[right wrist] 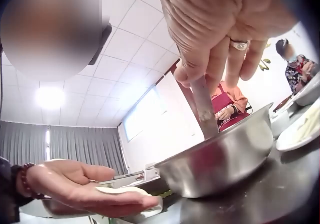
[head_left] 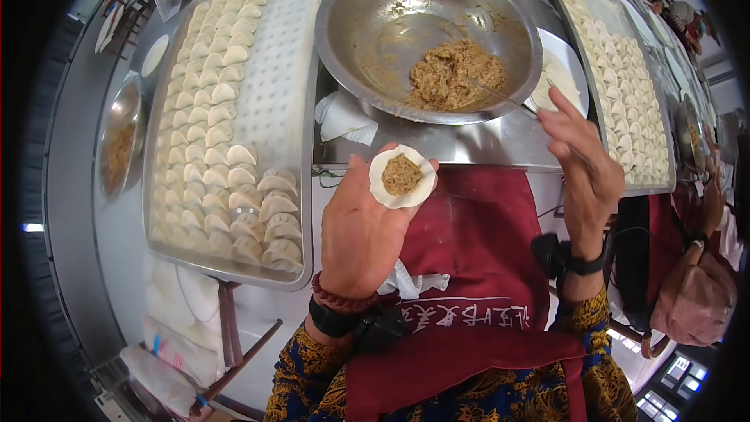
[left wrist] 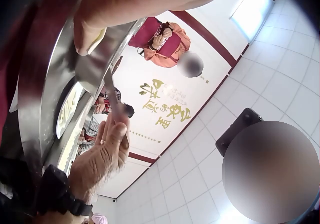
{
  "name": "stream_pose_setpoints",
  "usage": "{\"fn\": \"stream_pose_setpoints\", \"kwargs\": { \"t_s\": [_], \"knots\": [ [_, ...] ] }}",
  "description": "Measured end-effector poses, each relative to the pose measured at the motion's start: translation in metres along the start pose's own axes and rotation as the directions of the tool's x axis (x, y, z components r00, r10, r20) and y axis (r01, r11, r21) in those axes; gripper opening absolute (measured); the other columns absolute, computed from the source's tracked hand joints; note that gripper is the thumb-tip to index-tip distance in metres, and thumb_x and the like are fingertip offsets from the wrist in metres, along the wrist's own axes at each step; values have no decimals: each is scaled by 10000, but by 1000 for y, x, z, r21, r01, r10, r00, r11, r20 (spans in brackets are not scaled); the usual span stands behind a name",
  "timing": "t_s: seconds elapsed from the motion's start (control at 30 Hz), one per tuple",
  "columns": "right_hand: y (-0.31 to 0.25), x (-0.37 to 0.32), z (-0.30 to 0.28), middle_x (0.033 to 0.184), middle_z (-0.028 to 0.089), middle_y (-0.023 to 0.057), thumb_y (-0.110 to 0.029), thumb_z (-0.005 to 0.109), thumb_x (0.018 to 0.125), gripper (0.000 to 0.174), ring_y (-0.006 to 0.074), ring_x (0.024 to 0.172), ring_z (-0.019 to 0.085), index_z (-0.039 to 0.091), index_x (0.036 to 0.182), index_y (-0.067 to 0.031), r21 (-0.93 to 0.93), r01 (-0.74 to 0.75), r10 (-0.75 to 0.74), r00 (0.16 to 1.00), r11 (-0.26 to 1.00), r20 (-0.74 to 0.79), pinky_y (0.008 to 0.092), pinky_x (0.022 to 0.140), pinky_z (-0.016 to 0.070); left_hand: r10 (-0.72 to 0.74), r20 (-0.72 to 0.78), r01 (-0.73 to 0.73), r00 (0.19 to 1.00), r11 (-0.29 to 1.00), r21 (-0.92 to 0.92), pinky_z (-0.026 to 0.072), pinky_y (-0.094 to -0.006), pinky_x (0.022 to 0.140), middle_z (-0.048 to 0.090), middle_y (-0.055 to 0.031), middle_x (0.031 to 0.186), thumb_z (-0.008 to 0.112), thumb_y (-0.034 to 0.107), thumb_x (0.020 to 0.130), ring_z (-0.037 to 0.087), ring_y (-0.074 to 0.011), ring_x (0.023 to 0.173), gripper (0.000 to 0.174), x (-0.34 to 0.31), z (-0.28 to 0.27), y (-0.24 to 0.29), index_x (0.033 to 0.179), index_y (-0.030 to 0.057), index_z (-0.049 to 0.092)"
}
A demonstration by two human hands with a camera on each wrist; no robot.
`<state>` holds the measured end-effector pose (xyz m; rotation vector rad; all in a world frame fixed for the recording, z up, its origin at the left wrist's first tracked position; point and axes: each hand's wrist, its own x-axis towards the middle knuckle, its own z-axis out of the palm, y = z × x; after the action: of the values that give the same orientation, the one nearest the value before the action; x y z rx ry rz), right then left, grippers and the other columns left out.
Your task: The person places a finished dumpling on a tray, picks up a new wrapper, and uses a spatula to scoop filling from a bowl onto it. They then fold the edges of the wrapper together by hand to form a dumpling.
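Observation:
A round dumpling wrapper point(head_left: 380, 171) with a mound of meat filling point(head_left: 402, 175) at its centre lies across the fingers of my left hand point(head_left: 359, 242). That hand is held palm up and flat in front of the apron. My right hand point(head_left: 582, 160) grips the handle of a flat, narrow spatula point(right wrist: 202, 106) at the right of the large steel bowl point(head_left: 359, 82). The spatula slants down into the bowl, its far end at the brown filling point(head_left: 461, 74). In the left wrist view, my right hand point(left wrist: 102, 159) has its thumb along the spatula.
A tray point(head_left: 269, 70) with rows of folded dumplings stands left, another tray point(head_left: 668, 164) right. Behind my right hand is a white plate point(head_left: 574, 51) of wrappers. A crumpled cloth point(head_left: 344, 119) lies before the bowl. Another person's arm point(head_left: 687, 266) is at far right.

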<state>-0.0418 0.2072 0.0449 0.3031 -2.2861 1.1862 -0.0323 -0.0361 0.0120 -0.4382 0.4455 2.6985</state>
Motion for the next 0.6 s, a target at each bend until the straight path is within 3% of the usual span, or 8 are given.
{"fn": "stream_pose_setpoints", "kwargs": {
  "t_s": [0.1,0.17,0.23,0.3,0.4,0.5,0.53,0.6],
  "knots": [
    [19,18,13,1009,753,64,-38,709,852,152,338,1235,599,755,992,-72,20,-29,28,998,999,48,374,942,477,20,-9,-20,1000,1000,6,241,-555,1202,403,-289,1417,283,326,1092,346,-481,1372,546,-2,3,2,1378,-138,312],
    [31,26,19,1023,746,66,-71,729,845,150,314,1268,574,754,992,-88,-166,99,-71,983,981,166,377,961,463,21,-8,-21,1000,1000,5,241,-555,1202,396,-294,1424,285,325,1092,342,-485,1375,547,-4,4,3,1379,-140,310],
    [36,25,24,1026,742,62,-106,743,836,155,293,1277,567,753,990,-110,-176,59,-29,985,983,169,378,983,448,3,15,-3,1000,1000,21,331,-512,1167,469,-224,1345,347,327,1087,434,-431,1323,505,-5,5,3,1366,-94,344],
    [38,24,23,1097,732,63,-93,736,838,206,286,1300,549,744,1044,-102,-228,83,-33,976,970,216,384,1020,425,-14,3,14,1000,1000,8,331,-514,1166,463,-229,1354,343,329,1088,430,-433,1328,513,-5,8,1,1375,-96,336],
    [28,9,18,1305,642,156,-26,720,837,326,256,1312,538,694,1161,-56,-245,-38,53,997,969,57,350,1050,447,-47,-4,47,999,999,3,331,-515,1165,454,-239,1373,331,337,1089,423,-438,1336,526,-7,8,-1,1387,-97,332],
    [28,-20,8,1395,571,184,-45,716,846,377,258,1311,536,658,1219,-45,-238,-114,115,993,964,-10,357,1066,434,-85,10,84,996,996,10,332,-513,1165,453,-247,1387,315,347,1091,419,-443,1340,533,-6,10,-6,1386,-95,345],
    [21,-29,13,1231,679,158,-39,731,819,297,300,1295,557,704,1115,-47,-166,-134,128,991,977,-48,364,1005,468,-106,14,106,994,994,14,332,-510,1165,454,-251,1392,307,353,1091,418,-445,1340,535,-7,10,-8,1382,-94,355],
    [7,-46,19,1220,686,148,-49,751,800,303,300,1293,559,706,1100,-53,-94,-120,122,992,988,16,367,999,466,-131,41,130,990,991,24,335,-501,1165,461,-242,1392,301,356,1092,426,-425,1339,534,-7,10,-13,1381,-88,363]
  ]
}}
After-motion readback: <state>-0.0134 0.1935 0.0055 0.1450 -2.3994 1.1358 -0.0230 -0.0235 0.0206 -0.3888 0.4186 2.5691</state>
